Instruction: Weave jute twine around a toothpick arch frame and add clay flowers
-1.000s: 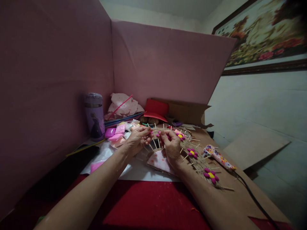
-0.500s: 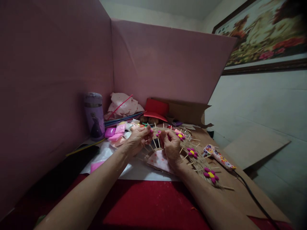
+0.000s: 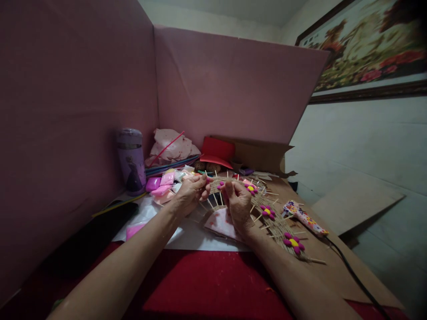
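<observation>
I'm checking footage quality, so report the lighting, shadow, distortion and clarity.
Head view: dim overall, the left pink panel especially dark; head view: shadow darkens parts of the red surface; head view: the forearms look stretched toward the bottom edge; head view: the magenta piece at the left hand lacks clear detail.

Arms point(image 3: 140, 253) fwd; L hand point(image 3: 191, 194) & R hand point(image 3: 239, 203) nr e/o, fingers point(image 3: 204, 194) curled.

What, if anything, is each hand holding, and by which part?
The left hand pinches a small magenta piece at the fingertips, which hide exactly which part is gripped. Whether the right hand holds anything cannot be told.
</observation>
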`<state>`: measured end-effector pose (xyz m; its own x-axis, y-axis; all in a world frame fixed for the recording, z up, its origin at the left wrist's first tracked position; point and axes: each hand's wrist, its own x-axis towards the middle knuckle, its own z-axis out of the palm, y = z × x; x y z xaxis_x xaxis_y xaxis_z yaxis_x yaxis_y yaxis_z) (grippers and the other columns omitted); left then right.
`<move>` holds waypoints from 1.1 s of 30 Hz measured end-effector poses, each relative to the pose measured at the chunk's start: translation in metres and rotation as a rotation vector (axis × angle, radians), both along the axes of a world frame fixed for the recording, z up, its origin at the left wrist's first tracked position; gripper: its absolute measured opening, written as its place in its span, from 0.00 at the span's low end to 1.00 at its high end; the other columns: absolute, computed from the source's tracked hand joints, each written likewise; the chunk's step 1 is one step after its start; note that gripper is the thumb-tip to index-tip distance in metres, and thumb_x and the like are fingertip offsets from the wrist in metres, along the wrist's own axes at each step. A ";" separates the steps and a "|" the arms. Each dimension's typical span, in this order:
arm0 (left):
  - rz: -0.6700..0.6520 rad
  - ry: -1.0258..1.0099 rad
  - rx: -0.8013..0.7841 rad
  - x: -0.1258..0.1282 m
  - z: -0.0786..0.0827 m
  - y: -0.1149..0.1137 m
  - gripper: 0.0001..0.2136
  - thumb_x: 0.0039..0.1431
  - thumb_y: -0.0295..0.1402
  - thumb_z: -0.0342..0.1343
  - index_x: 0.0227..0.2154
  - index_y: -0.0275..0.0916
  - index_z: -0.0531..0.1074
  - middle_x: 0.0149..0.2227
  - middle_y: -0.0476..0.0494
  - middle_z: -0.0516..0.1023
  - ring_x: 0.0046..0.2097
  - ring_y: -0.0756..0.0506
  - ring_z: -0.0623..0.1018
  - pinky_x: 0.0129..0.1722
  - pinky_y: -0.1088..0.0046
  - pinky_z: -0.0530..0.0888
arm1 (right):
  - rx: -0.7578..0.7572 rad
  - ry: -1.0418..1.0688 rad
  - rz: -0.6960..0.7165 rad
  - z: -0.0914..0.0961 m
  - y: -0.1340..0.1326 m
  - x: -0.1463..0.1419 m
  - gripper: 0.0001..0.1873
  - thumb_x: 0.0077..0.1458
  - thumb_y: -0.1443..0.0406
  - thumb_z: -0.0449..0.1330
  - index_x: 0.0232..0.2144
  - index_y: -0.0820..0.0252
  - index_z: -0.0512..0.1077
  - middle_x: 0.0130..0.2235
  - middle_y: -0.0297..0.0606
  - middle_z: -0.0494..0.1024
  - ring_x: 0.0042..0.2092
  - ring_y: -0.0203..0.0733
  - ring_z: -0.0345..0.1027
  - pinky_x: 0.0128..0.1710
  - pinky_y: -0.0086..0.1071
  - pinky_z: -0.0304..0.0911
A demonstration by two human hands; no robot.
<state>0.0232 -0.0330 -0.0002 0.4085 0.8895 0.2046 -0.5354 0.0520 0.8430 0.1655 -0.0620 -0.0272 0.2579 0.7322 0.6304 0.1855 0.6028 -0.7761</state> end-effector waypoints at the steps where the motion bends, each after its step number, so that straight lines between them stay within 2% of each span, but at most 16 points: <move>1: -0.012 -0.001 0.006 0.000 0.000 0.000 0.09 0.48 0.32 0.62 0.29 0.30 0.72 0.22 0.47 0.72 0.19 0.56 0.67 0.16 0.83 0.61 | 0.019 -0.010 -0.011 0.001 -0.001 0.000 0.21 0.54 0.50 0.55 0.21 0.60 0.70 0.20 0.30 0.65 0.22 0.32 0.55 0.23 0.27 0.52; 4: -0.002 0.001 0.006 0.000 0.002 -0.002 0.12 0.43 0.24 0.64 0.34 0.30 0.73 0.29 0.44 0.75 0.25 0.54 0.73 0.24 0.81 0.69 | 0.046 -0.018 -0.060 0.003 -0.001 0.000 0.18 0.51 0.52 0.59 0.21 0.60 0.70 0.20 0.29 0.64 0.23 0.31 0.54 0.23 0.27 0.52; 6: 0.029 0.009 -0.002 0.000 0.003 -0.003 0.12 0.40 0.24 0.66 0.31 0.31 0.73 0.26 0.47 0.74 0.25 0.55 0.72 0.26 0.81 0.69 | 0.023 0.017 -0.072 0.003 -0.001 -0.001 0.16 0.48 0.53 0.61 0.22 0.60 0.71 0.19 0.28 0.64 0.21 0.30 0.54 0.21 0.26 0.52; 9: 0.040 0.015 -0.002 0.001 0.003 -0.005 0.12 0.42 0.34 0.66 0.24 0.31 0.71 0.18 0.53 0.66 0.19 0.58 0.65 0.18 0.83 0.61 | -0.053 0.117 -0.002 0.003 0.000 -0.003 0.16 0.48 0.52 0.61 0.27 0.61 0.72 0.19 0.29 0.68 0.17 0.29 0.56 0.15 0.25 0.52; 12: 0.002 0.024 -0.008 0.000 0.003 -0.004 0.14 0.46 0.39 0.63 0.27 0.31 0.72 0.18 0.52 0.65 0.17 0.58 0.62 0.14 0.84 0.56 | -0.091 0.188 0.087 0.004 0.000 -0.005 0.18 0.48 0.52 0.61 0.31 0.62 0.72 0.24 0.33 0.73 0.16 0.30 0.60 0.11 0.24 0.53; 14: -0.025 0.023 0.007 0.000 0.002 -0.003 0.12 0.47 0.35 0.63 0.31 0.30 0.73 0.21 0.49 0.70 0.19 0.56 0.66 0.15 0.83 0.60 | -0.101 0.223 0.127 0.006 0.000 -0.005 0.17 0.46 0.53 0.62 0.31 0.62 0.73 0.23 0.32 0.73 0.16 0.30 0.60 0.11 0.24 0.54; 17: -0.035 0.022 0.010 0.000 0.001 -0.004 0.13 0.44 0.27 0.64 0.35 0.32 0.73 0.29 0.44 0.75 0.25 0.54 0.72 0.23 0.81 0.68 | -0.115 0.254 0.156 0.009 -0.001 -0.005 0.16 0.44 0.53 0.64 0.28 0.62 0.73 0.16 0.27 0.67 0.14 0.27 0.52 0.10 0.23 0.47; 19: -0.021 0.034 0.012 0.000 0.001 -0.005 0.13 0.42 0.26 0.65 0.33 0.32 0.73 0.27 0.46 0.74 0.25 0.55 0.72 0.24 0.81 0.68 | -0.114 0.244 0.147 0.010 -0.002 -0.004 0.17 0.44 0.52 0.64 0.23 0.62 0.72 0.13 0.25 0.62 0.13 0.25 0.48 0.10 0.22 0.43; 21: -0.012 0.035 0.017 0.001 0.002 -0.006 0.11 0.41 0.29 0.66 0.28 0.32 0.72 0.23 0.50 0.71 0.22 0.56 0.69 0.20 0.83 0.63 | -0.133 0.220 0.141 0.010 -0.003 -0.004 0.19 0.45 0.51 0.63 0.20 0.63 0.72 0.12 0.25 0.61 0.13 0.25 0.47 0.11 0.23 0.43; 23: -0.024 0.024 0.011 0.001 0.002 -0.007 0.11 0.43 0.35 0.65 0.24 0.32 0.70 0.19 0.52 0.67 0.19 0.57 0.65 0.16 0.83 0.59 | -0.154 0.210 0.143 0.009 -0.002 -0.004 0.18 0.46 0.52 0.62 0.22 0.63 0.73 0.13 0.27 0.64 0.13 0.27 0.51 0.11 0.23 0.47; 25: -0.049 0.025 0.005 0.001 0.003 -0.008 0.12 0.44 0.36 0.64 0.25 0.32 0.72 0.20 0.51 0.68 0.19 0.57 0.65 0.15 0.83 0.58 | -0.150 0.195 0.139 0.007 0.000 -0.004 0.16 0.46 0.54 0.63 0.26 0.62 0.74 0.18 0.30 0.70 0.16 0.30 0.58 0.13 0.24 0.53; 28: -0.068 0.040 0.029 0.002 0.004 -0.008 0.12 0.42 0.31 0.65 0.31 0.30 0.74 0.25 0.46 0.73 0.23 0.55 0.70 0.20 0.82 0.64 | -0.101 0.156 0.112 0.005 0.003 -0.003 0.12 0.46 0.58 0.64 0.30 0.61 0.75 0.25 0.34 0.75 0.19 0.30 0.60 0.15 0.25 0.55; 30: -0.052 0.045 0.028 0.002 0.005 -0.008 0.13 0.41 0.27 0.66 0.33 0.30 0.75 0.27 0.44 0.75 0.25 0.55 0.72 0.23 0.81 0.66 | -0.058 0.123 0.089 0.004 0.005 -0.002 0.10 0.46 0.59 0.63 0.29 0.60 0.76 0.23 0.32 0.73 0.19 0.30 0.58 0.16 0.25 0.54; 33: -0.013 0.047 0.014 0.003 0.005 -0.009 0.12 0.39 0.26 0.66 0.29 0.31 0.74 0.24 0.48 0.73 0.23 0.56 0.70 0.22 0.82 0.66 | -0.011 0.069 0.041 0.002 0.005 0.000 0.12 0.48 0.57 0.63 0.25 0.61 0.75 0.17 0.29 0.67 0.19 0.30 0.57 0.17 0.25 0.53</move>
<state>0.0260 -0.0418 0.0049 0.4292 0.8815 0.1969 -0.4945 0.0469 0.8679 0.1652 -0.0571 -0.0248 0.2699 0.7498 0.6041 0.1066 0.6002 -0.7927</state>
